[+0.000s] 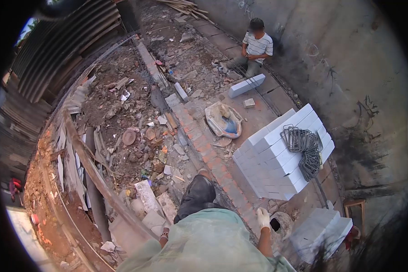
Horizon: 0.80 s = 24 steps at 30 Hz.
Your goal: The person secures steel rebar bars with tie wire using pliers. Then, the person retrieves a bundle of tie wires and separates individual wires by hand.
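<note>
My right hand (pixel 263 218), in a pale work glove, hangs low at my side with its fingers loosely stretched and nothing visible in it. Just right of it is a round, rough-rimmed dark hole (pixel 275 224). My left hand (pixel 165 233) is barely in view beside my shirt; a bracelet shows at the wrist, and its fingers are hidden. My dark-trousered leg (pixel 197 192) stands by a low brick strip (pixel 207 156). To the right rises a stack of white blocks (pixel 267 158), with a bundle of bent steel stirrups (pixel 303 149) on top.
A smaller stack of white blocks (pixel 317 233) lies at lower right. A mortar-smeared basin (pixel 223 119) sits ahead, near a lone block (pixel 247 85). A person (pixel 257 45) sits by the grey wall (pixel 349 68). Rubble (pixel 145 145) and a plank (pixel 90 154) lie left.
</note>
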Each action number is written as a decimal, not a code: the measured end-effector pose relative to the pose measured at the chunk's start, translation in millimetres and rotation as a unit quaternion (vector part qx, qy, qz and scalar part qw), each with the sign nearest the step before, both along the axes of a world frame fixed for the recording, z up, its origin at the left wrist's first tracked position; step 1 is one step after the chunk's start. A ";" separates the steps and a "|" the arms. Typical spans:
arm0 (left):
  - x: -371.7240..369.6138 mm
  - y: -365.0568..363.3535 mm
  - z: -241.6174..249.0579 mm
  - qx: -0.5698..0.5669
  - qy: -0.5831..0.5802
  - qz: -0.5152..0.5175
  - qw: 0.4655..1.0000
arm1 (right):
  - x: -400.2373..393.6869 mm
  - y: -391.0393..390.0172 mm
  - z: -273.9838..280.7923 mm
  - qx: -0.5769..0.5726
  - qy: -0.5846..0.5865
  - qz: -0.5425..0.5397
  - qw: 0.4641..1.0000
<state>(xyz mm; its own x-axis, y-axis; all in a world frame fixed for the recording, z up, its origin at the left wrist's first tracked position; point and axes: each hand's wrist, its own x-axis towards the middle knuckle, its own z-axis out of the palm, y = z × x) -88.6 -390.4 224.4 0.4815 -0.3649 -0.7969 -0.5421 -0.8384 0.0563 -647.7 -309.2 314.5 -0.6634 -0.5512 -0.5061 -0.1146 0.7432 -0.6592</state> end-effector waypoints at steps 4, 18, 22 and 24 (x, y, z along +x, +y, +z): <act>-3.4 -37.2 -7.2 -0.050 -0.027 0.036 0.998 | -14.4 -127.2 60.9 -0.015 0.107 0.001 0.994; -148.6 -529.4 -2.2 -0.208 0.249 0.057 0.944 | -116.0 -426.1 73.4 0.219 0.199 -0.130 0.946; -199.8 -656.1 49.3 -0.275 0.237 -0.053 0.930 | -118.7 -439.2 85.9 0.272 0.111 -0.145 0.945; -214.5 -693.0 62.2 -0.283 0.248 -0.040 0.926 | -128.0 -450.5 82.0 0.285 0.074 -0.147 0.944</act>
<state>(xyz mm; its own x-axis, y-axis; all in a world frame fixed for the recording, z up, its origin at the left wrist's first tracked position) -303.1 -1083.4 286.6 0.0610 -0.8098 -0.5835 -0.3920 -0.5571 0.7321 -775.7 -759.7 396.4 -0.8314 0.0019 -0.5557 0.0921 0.9866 -0.1345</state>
